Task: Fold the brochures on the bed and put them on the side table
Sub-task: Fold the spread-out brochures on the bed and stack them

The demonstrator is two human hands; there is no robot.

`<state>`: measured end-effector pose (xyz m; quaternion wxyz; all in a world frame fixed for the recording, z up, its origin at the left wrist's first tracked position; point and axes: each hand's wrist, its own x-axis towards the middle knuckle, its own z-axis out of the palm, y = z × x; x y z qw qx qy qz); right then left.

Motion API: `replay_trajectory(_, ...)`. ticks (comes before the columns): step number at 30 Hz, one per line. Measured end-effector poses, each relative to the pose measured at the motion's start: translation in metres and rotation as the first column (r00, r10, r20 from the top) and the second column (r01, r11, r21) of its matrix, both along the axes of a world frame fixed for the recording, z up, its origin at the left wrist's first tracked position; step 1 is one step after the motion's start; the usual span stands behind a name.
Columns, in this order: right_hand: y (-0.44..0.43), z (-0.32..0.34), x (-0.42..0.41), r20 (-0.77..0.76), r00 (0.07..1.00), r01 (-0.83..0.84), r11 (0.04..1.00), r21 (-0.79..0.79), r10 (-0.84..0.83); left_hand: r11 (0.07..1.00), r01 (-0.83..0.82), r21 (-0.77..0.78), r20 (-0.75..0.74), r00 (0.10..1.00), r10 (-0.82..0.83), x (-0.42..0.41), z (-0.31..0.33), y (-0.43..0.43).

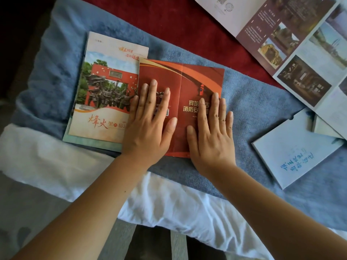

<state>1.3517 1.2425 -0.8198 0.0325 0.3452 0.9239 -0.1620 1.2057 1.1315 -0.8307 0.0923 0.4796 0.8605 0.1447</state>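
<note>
The bed (56,166) has a blue blanket (253,109) on it. A big open brochure (281,44) lies at 2 o'clock. The red brochure (187,81) lies in the middle. The left hand (150,124) and right hand (212,132) press flat on it, fingers spread, gripping nothing. A picture brochure (105,87) touches it at 9 o'clock.

Glossy paper red brochure (199,76), fuzzy blue blanket (56,53) (probably fleece), wrinkled white sheet (178,209)
</note>
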Motion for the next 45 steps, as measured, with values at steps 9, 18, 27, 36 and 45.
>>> replay_trajectory(9,-0.006,0.005,-0.015,-0.100,0.993,-0.071,0.987,-0.141,0.058,0.976,-0.098,0.196,0.381,0.925,0.017,0.005,0.014,0.006)
replay_trajectory(18,0.004,0.028,-0.008,-0.480,0.833,-0.117,0.760,-0.639,-0.276,0.913,-0.298,0.280,0.840,0.536,-0.083,0.028,0.047,0.031)
replay_trajectory(27,0.000,0.051,0.010,-0.546,0.722,-0.097,0.719,-0.688,-0.425,0.855,-0.382,0.349,0.916,0.330,-0.227,0.064,0.078,0.053)
replay_trajectory(36,0.022,0.013,0.058,-0.027,1.000,-0.018,0.994,-0.111,0.015,1.000,0.006,-0.008,0.109,0.994,-0.005,0.068,0.027,0.048)
replay_trajectory(45,0.011,-0.012,0.061,-0.026,0.999,-0.024,0.998,0.062,0.025,0.990,0.027,-0.135,-0.114,0.993,-0.043,0.073,0.000,0.039)
